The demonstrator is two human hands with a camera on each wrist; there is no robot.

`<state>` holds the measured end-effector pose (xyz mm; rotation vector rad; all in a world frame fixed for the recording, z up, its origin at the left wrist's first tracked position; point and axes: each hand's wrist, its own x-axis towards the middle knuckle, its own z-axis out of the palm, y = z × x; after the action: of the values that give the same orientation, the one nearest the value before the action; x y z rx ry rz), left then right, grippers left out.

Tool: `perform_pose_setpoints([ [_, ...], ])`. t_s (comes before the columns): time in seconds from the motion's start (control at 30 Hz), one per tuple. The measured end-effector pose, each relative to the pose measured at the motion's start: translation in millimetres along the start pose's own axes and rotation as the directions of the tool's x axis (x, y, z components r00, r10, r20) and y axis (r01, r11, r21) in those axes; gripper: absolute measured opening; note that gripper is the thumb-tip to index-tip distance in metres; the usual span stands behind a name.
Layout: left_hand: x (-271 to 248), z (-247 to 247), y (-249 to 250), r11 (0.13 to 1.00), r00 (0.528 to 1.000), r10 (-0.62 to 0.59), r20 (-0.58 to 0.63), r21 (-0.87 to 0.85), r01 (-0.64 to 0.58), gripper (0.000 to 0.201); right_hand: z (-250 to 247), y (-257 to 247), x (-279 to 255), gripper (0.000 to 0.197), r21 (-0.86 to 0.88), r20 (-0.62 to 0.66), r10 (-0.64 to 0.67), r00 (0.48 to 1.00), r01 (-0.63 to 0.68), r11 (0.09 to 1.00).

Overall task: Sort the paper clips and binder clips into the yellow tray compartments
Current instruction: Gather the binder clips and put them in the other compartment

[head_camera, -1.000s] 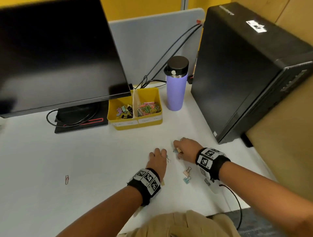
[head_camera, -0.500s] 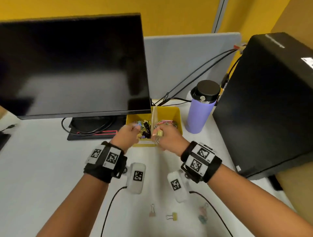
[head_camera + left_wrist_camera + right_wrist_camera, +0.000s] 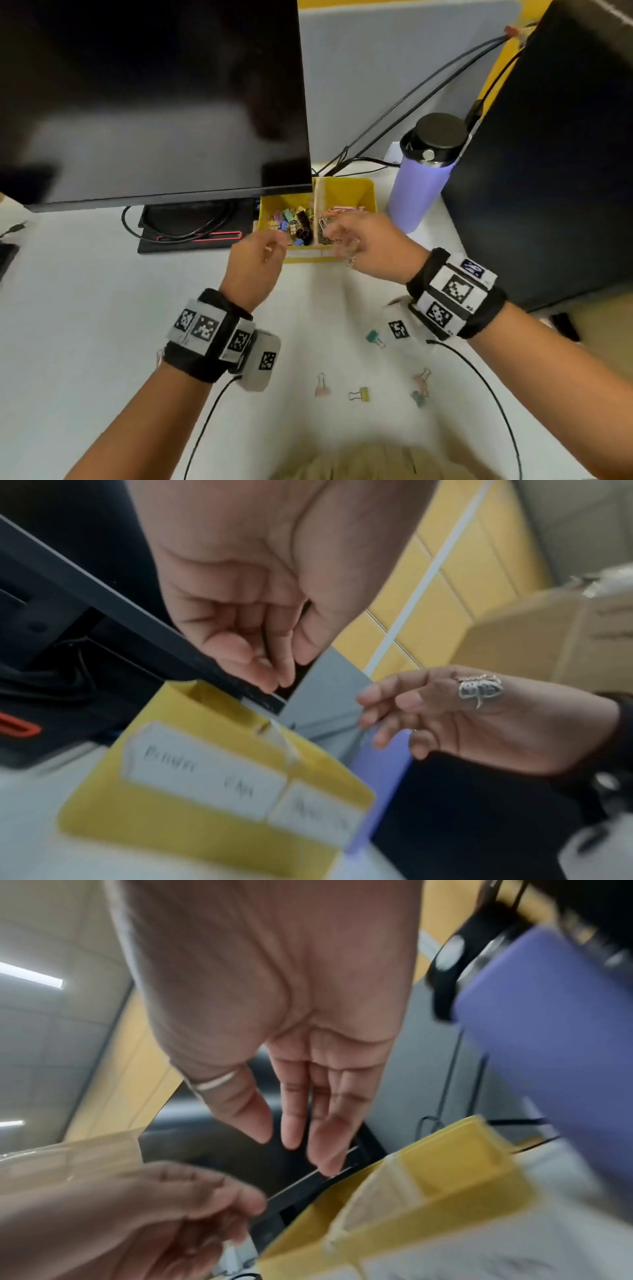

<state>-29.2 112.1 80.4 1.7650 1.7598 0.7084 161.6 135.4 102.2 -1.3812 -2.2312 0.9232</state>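
The yellow tray (image 3: 371,197) stands under the monitor's right corner, with a divider down its middle. Binder clips (image 3: 291,222) fill its left compartment and paper clips (image 3: 334,214) its right. My left hand (image 3: 277,245) hovers just in front of the left compartment, fingers loosely curled and holding nothing (image 3: 274,674). My right hand (image 3: 334,233) hangs over the front of the right compartment with straight fingers, nothing in it (image 3: 298,1142). Loose binder clips lie nearer me: teal (image 3: 375,337), pink (image 3: 322,387), yellow (image 3: 361,394).
A black monitor (image 3: 154,102) overhangs the tray's back left. A purple bottle (image 3: 421,181) stands right of the tray, beside a black computer tower (image 3: 548,154). Cables (image 3: 359,161) run behind the tray. Two more clips (image 3: 420,387) lie on the table at the right.
A second ago both hands were down at the loose clips. Half a second ago they were at the tray with clips. Now both have drawn back a little and hold nothing.
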Motion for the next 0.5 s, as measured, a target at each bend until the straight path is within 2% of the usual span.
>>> perform_pose_setpoints([
  [0.03, -15, 11, 0, 0.997, 0.997, 0.064, 0.044, 0.039, -0.066, 0.023, -1, 14, -21, 0.024, -0.053, 0.006, 0.012, 1.0, -0.012, 0.998],
  [0.07, -30, 25, -1, 0.988, 0.98, 0.129, 0.152, 0.058, -0.14, 0.023, 0, 31, -40, 0.023, -0.11, 0.048, 0.059, 0.997, -0.053, 0.993],
  [0.1, -43, 41, -3, 0.972, 0.932, 0.19, 0.307, 0.075, -0.223, 0.026, 6, 50, -58, 0.026, -0.188, 0.116, 0.132, 0.984, -0.109, 0.976],
  [0.17, -63, 76, -9, 0.908, 0.76, 0.254, 0.598, 0.123, -0.401, 0.035, 23, 83, -86, 0.039, -0.293, 0.245, 0.251, 0.936, -0.175, 0.94],
  [0.2, -69, 94, -11, 0.863, 0.677, 0.26, 0.688, 0.149, -0.483, 0.04, 31, 94, -97, 0.045, -0.295, 0.298, 0.267, 0.917, -0.178, 0.939],
  [0.23, -74, 110, -13, 0.812, 0.613, 0.253, 0.748, 0.18, -0.556, 0.044, 38, 101, -106, 0.049, -0.276, 0.34, 0.256, 0.905, -0.164, 0.947],
  [0.27, -78, 121, -12, 0.751, 0.573, 0.239, 0.784, 0.225, -0.621, 0.048, 44, 104, -115, 0.05, -0.262, 0.367, 0.248, 0.897, -0.156, 0.952],
  [0.3, -81, 128, -13, 0.698, 0.554, 0.216, 0.804, 0.27, -0.663, 0.05, 48, 107, -123, 0.049, -0.256, 0.361, 0.238, 0.902, -0.15, 0.955],
  [0.37, -86, 131, -16, 0.656, 0.55, 0.154, 0.821, 0.331, -0.678, 0.055, 52, 106, -139, 0.051, -0.256, 0.345, 0.256, 0.903, -0.172, 0.951],
  [0.43, -96, 124, -19, 0.669, 0.549, 0.142, 0.824, 0.329, -0.667, 0.06, 57, 100, -159, 0.064, -0.217, 0.378, 0.28, 0.882, -0.209, 0.953],
  [0.5, -113, 117, -22, 0.684, 0.547, 0.103, 0.831, 0.34, -0.645, 0.064, 69, 98, -177, 0.071, -0.272, 0.398, 0.303, 0.866, -0.203, 0.94],
])
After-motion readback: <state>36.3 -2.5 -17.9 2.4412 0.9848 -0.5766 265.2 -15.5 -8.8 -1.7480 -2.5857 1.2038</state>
